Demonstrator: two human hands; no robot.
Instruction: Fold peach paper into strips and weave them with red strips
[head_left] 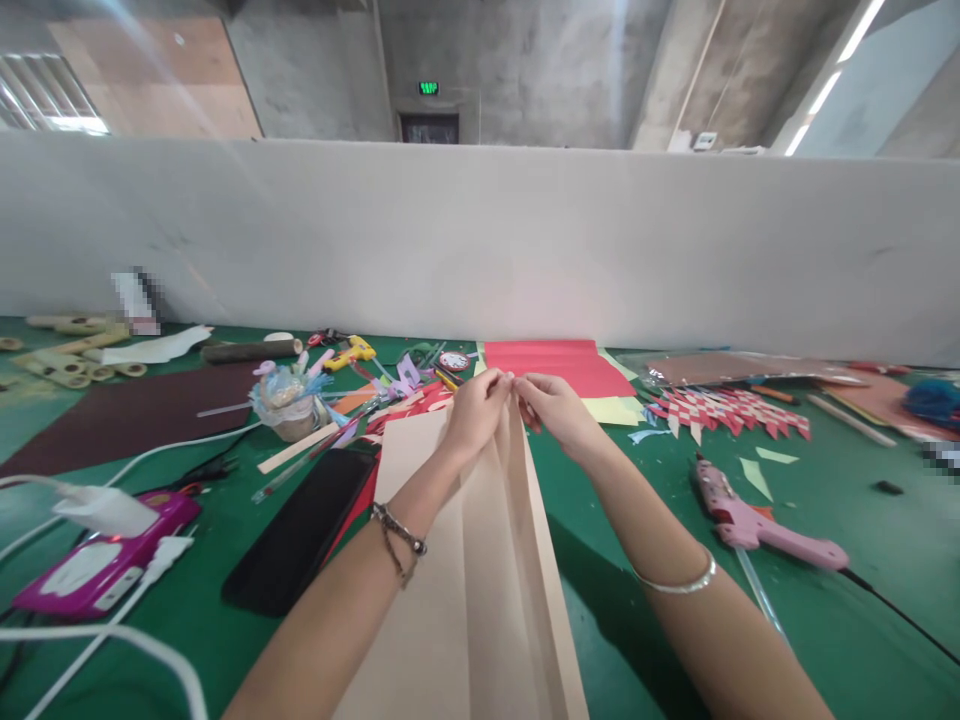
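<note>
Our left hand (472,410) and right hand (556,405) pinch the far end of the long beige paper sheet (480,570), fingertips closed on its folds. It lies on the green table (825,640) before us — several lengthwise pleats look done, the left part not yet folded.

My left hand (474,410) and right hand (556,408) are bare, and so are both forearms down to the lower edge of the view. On my left wrist I wear a dark bracelet (399,540) of small beads or links, with a short strand dangling from it. On my right wrist I wear a thin, smooth silver bangle (679,582), plain and shiny.
</note>
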